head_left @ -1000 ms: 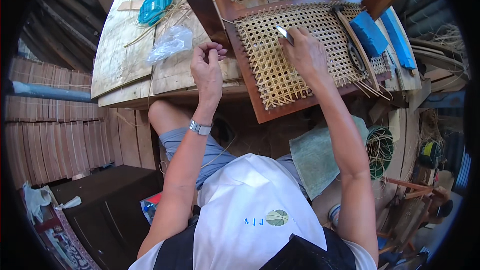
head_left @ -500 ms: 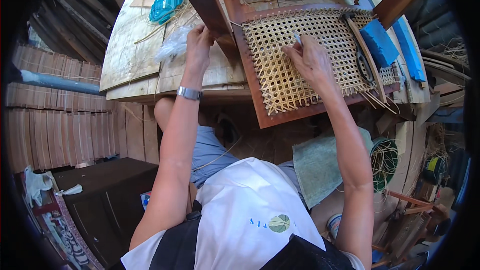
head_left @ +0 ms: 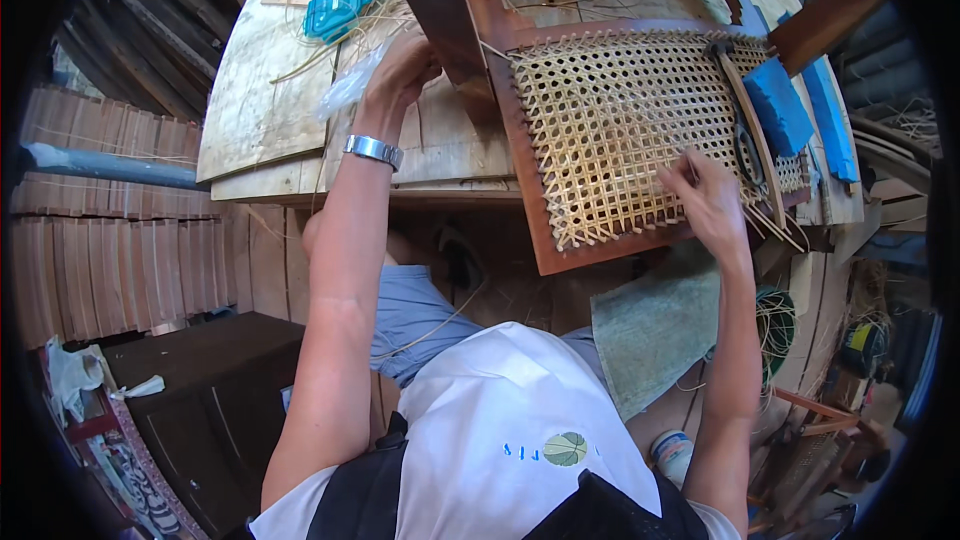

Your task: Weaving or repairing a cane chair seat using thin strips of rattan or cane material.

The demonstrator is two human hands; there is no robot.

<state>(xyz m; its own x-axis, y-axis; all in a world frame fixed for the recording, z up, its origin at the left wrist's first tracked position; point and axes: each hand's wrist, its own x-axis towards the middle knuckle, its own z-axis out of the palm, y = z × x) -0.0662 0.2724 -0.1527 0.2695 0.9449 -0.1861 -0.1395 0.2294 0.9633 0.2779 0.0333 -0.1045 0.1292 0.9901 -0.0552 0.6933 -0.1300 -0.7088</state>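
A wooden chair frame lies tipped on the table, with its woven cane seat panel (head_left: 620,140) facing me. Over the lower right part of the weave is my right hand (head_left: 715,205), thumb and fingers pinched together; what they hold is too small to make out. My left hand (head_left: 400,75), with a metal watch on its wrist, is closed beside the dark chair leg (head_left: 440,15). Its fingertips are partly hidden there. Crumpled clear plastic (head_left: 350,85) lies next to that hand. Dark-handled scissors (head_left: 746,152) rest on the right of the cane.
A teal lidded box (head_left: 340,7) sits at the table's far left among loose cane strands. A curved wooden strip (head_left: 752,130) and a blue block (head_left: 778,108) lie on the panel's right side. Wood pieces are stacked at left (head_left: 120,275); a green bin (head_left: 775,325) holds cane scraps.
My right hand has moved right and toward me across the weave; the small pale thing seen at its fingers no longer shows. My left hand has turned and curled. The view has shifted slightly.
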